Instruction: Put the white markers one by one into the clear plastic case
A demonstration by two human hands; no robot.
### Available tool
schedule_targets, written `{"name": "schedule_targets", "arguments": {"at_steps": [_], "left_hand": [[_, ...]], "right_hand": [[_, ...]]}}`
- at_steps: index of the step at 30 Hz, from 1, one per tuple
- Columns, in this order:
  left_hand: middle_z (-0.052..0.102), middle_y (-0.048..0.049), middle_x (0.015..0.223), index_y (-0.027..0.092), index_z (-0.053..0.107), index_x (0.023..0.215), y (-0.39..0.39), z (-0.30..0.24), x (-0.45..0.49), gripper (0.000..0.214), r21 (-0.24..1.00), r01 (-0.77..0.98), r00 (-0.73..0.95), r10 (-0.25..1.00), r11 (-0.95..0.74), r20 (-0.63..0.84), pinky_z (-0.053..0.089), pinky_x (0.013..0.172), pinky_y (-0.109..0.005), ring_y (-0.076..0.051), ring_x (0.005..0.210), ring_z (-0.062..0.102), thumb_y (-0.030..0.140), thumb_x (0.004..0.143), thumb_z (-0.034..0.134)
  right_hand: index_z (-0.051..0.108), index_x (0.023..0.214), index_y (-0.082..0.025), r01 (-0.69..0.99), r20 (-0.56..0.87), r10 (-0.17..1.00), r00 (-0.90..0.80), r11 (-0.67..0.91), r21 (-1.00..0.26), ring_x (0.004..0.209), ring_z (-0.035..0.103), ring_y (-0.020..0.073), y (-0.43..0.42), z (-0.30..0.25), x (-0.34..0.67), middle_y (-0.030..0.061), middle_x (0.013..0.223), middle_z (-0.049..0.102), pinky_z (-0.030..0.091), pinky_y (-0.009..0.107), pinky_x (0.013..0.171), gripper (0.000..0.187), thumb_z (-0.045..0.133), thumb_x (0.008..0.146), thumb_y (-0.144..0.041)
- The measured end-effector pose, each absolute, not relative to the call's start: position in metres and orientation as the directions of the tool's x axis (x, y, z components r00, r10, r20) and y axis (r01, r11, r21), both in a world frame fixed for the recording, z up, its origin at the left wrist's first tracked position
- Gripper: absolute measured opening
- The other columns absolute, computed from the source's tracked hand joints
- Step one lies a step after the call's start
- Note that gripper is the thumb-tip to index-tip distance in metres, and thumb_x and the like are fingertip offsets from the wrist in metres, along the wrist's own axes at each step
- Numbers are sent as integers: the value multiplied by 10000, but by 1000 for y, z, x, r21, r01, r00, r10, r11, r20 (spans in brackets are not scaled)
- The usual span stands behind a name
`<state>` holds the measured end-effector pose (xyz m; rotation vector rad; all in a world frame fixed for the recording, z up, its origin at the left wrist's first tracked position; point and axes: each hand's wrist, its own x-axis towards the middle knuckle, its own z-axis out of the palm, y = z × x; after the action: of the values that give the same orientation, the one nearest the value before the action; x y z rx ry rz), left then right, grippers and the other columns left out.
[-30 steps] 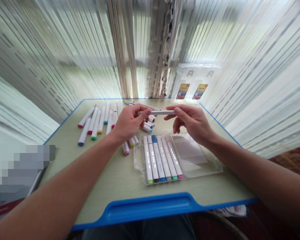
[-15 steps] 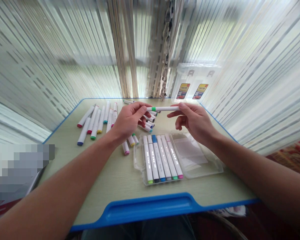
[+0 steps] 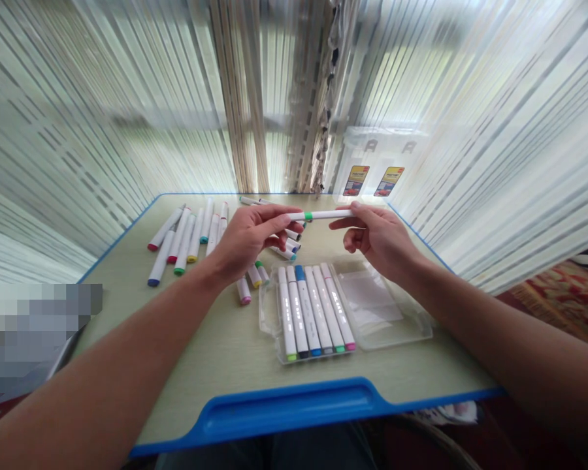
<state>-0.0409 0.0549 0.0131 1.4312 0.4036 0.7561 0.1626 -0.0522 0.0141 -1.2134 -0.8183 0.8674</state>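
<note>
A white marker with a green band [image 3: 328, 215] is held level above the table between both hands. My left hand [image 3: 257, 232] pinches its left end, and my right hand [image 3: 375, 228] grips the right end between thumb and fingers. Below them lies an open clear plastic case [image 3: 268, 313] with several white markers [image 3: 313, 313] side by side in its left half. The case's right half [image 3: 396, 326] lies flat, with a pale sheet inside. Several loose markers, among them a blue-ended marker [image 3: 161, 260], lie left of my left hand; others are partly hidden behind it.
A second clear case [image 3: 372, 150] with two labels stands upright at the back right. The light table [image 3: 225, 365] has a blue rim with a molded tray [image 3: 294, 405] at the front. Striped curtains [image 3: 176, 98] surround the far sides. A pixelated area covers the lower left.
The green band now shows slightly farther from my left fingers, with more white to its left. Both hands keep hold of the marker, and the view has shifted a little.
</note>
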Motion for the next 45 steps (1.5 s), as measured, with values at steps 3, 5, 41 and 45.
{"name": "schedule_targets", "arguments": {"at_steps": [3, 5, 41, 45], "left_hand": [[784, -115, 907, 105, 778, 1105, 54, 13, -42, 314, 974, -219, 725, 658, -62, 205, 515, 629, -231, -98, 640, 625, 241, 822, 768], [788, -120, 911, 112, 785, 1099, 53, 14, -43, 316, 972, -220, 733, 644, -81, 220, 516, 627, -242, -100, 630, 621, 248, 813, 778], [766, -84, 796, 118, 805, 954, 56, 10, -39, 254, 968, -159, 655, 713, -195, 251, 510, 600, -230, -118, 663, 653, 295, 773, 815], [737, -57, 774, 118, 789, 923, 56, 11, -38, 210, 965, -154, 651, 712, -214, 262, 495, 585, -230, -93, 611, 601, 265, 773, 804]], "right_hand": [[703, 923, -125, -108, 76, 894, 441, 137, -985, 396, 564, 87, -52, 12, 164, 89, 767, 769, 456, 211, 402, 245, 568, 990, -319], [706, 916, -128, -96, 79, 897, 435, 134, -986, 401, 561, 86, -52, 11, 164, 93, 773, 768, 460, 213, 404, 249, 601, 973, -346], [707, 894, -149, 19, 188, 900, 394, 196, -980, 421, 578, 89, -56, 11, 161, 72, 785, 764, 461, 225, 402, 263, 611, 957, -386], [710, 884, -152, 48, 208, 900, 382, 205, -978, 420, 580, 90, -57, 10, 159, 67, 775, 764, 468, 229, 403, 269, 633, 944, -402]]}}
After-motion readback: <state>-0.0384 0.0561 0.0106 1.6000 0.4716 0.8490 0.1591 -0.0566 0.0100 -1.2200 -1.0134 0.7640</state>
